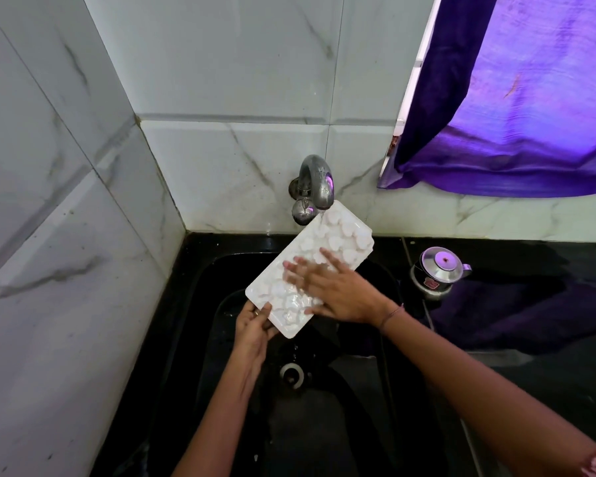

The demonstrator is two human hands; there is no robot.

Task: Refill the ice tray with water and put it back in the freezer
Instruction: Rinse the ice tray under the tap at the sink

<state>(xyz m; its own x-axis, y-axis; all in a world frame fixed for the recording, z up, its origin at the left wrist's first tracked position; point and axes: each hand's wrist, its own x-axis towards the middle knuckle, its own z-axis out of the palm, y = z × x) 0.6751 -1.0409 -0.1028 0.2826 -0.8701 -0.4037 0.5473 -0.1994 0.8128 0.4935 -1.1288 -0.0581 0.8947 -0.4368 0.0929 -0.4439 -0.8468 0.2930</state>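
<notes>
ice tray [338, 235] under flat right hand [338, 294]

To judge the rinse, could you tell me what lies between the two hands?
In the head view, only the white plastic ice tray spans from left hand to right hand.

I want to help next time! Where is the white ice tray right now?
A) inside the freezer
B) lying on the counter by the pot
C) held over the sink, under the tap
C: both hands, left hand and right hand, hold the ice tray over the sink, its far end under the tap.
</notes>
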